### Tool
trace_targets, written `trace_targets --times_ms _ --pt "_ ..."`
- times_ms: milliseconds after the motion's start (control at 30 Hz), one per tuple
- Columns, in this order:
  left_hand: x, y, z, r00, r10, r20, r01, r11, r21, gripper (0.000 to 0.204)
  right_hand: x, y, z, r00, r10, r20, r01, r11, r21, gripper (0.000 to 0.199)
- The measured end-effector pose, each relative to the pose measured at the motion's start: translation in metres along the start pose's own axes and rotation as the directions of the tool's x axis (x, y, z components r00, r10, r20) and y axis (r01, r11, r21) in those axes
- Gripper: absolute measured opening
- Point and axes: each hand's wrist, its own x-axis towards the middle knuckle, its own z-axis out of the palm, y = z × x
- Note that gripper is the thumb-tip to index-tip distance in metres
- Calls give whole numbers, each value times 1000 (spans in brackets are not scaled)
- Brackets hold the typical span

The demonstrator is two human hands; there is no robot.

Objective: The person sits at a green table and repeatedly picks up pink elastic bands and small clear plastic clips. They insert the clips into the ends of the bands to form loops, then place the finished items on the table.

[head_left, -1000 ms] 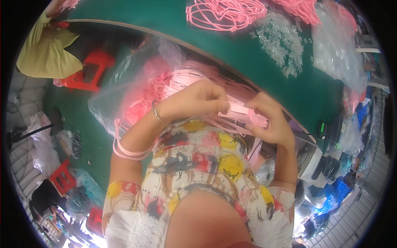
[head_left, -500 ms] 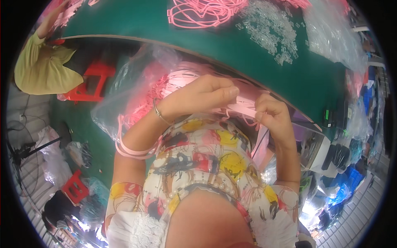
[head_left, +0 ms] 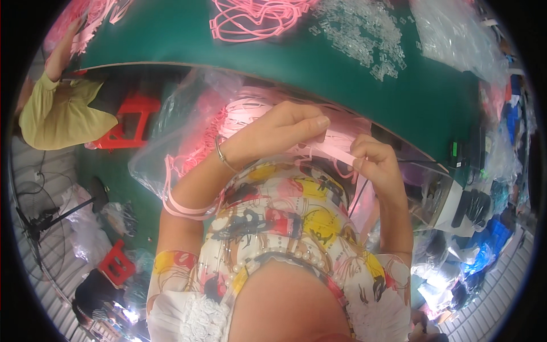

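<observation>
A short length of pink strap (head_left: 336, 153) is stretched between my two hands, just in front of my body. My left hand (head_left: 293, 128) is closed on its left end, thumb pressed against the curled fingers. At the other end my right hand (head_left: 373, 158) pinches the strap between thumb and fingers. Beneath my hands lies a heap of pink straps (head_left: 245, 114) in my lap, partly hidden by my left hand and forearm. A loop of pink strap (head_left: 185, 214) hangs around my left forearm.
A green table (head_left: 273, 60) curves ahead, bearing pink looped straps (head_left: 256, 20), small clear plastic pieces (head_left: 370, 37) and a clear plastic bag (head_left: 456, 40). A person in a yellow top (head_left: 60, 114) is at the left, near a red stool (head_left: 137, 117).
My right hand has shifted slightly, and more of the strap shows between my hands. The view has turned a little, moving the table items left and up.
</observation>
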Motion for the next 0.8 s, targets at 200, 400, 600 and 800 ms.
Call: trace_targets --times_ms 200,400,600,800 --pt "2 -9 -3 1000 0 4 0 1000 -11 34 -1 6 1 1000 -3 -27 2 999 -41 8" --pt "3 -10 -3 1000 -23 -12 22 999 -42 29 2 11 2 999 2 -47 -8 993 -122 6" --pt "14 -18 -7 1000 -15 -26 16 999 37 16 4 17 9 998 -7 -57 5 999 -37 5" --pt "72 -8 -16 799 583 -145 -266 559 785 15 5 27 12 991 -113 -66 106 988 -109 5"
